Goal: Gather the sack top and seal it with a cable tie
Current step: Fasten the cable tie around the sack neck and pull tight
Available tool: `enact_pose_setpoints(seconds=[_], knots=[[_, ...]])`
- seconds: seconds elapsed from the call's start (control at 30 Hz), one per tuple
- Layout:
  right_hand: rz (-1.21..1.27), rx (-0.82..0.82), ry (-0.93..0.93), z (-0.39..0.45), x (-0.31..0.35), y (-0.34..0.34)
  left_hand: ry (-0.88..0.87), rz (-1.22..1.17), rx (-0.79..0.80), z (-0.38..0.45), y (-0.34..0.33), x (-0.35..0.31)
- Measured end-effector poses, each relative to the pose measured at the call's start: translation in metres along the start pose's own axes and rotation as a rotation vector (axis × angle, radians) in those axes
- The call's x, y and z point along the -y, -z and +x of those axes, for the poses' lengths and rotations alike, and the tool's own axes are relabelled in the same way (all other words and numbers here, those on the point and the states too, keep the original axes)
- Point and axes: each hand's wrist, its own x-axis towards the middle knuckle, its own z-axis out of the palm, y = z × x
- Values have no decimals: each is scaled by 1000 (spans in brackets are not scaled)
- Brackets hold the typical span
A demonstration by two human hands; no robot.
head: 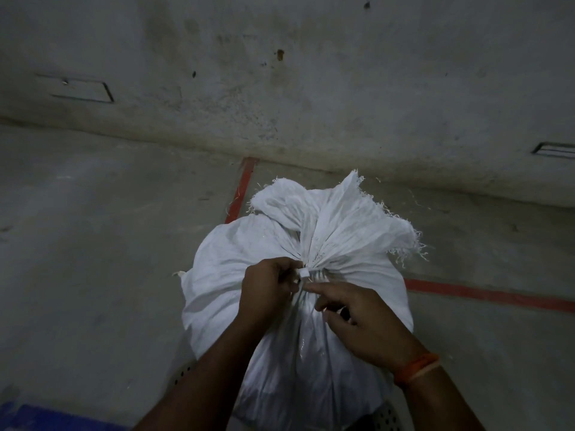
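Observation:
A full white woven sack (236,253) stands in front of me, its frayed top (336,219) gathered into a tight neck. A white cable tie (304,273) circles that neck, with its small square head facing me. My left hand (267,290) pinches the tie just left of the head. My right hand (357,318) is at the neck just below and right of the head, its index fingertip touching the tie there; whether it grips the tail is hidden by the fingers. An orange band sits on my right wrist.
The sack rests on a perforated grey seat (385,415), seen at the bottom. A grey concrete floor with red painted lines (485,295) surrounds it. A stained wall (280,88) rises close behind the sack. A blue patch (37,418) lies at the bottom left.

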Motion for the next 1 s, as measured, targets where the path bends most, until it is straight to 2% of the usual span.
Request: enact_pose_setpoints(seconds=[0.13, 0.23, 0.4, 0.67, 1.0], knots=[[-104, -10, 12, 12, -1, -10, 13, -22, 6, 1, 0, 0], [-148, -126, -6, 18, -4, -14, 18, -14, 3, 2, 0, 0], [-198, -320, -138, 21, -4, -24, -10, 20, 11, 2, -2, 1], [-218, -397, -258, 29, 0, -32, -14, 42, 19, 2, -2, 1], [-162, -436, -253, 35, 3, -41, -17, 34, 22, -1, 1, -6]])
